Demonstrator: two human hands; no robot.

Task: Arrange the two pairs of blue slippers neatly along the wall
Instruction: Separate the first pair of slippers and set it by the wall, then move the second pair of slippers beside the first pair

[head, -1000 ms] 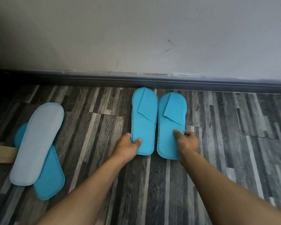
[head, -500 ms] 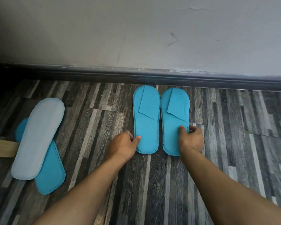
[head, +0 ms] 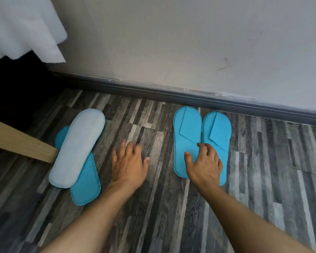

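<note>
One pair of blue slippers lies side by side, toes near the skirting: the left slipper (head: 187, 132) and the right slipper (head: 217, 132). My right hand (head: 203, 165) rests over their heel ends, fingers spread, gripping nothing. My left hand (head: 129, 161) is open above bare floor between the two pairs. Further left, the other pair is stacked crosswise: an upturned slipper showing its pale sole (head: 78, 148) lies on a blue slipper (head: 86, 187).
The wall and dark skirting board (head: 171, 92) run along the back. A wooden bed leg or rail (head: 20, 141) touches the stacked pair at left, with white bedding (head: 22, 28) hanging above. The floor is grey wood-pattern planks.
My left hand let go of the left slipper and moved left over the floor, fingers apart. My right hand loosened its pinch and lies on the heels. The view swung left.
</note>
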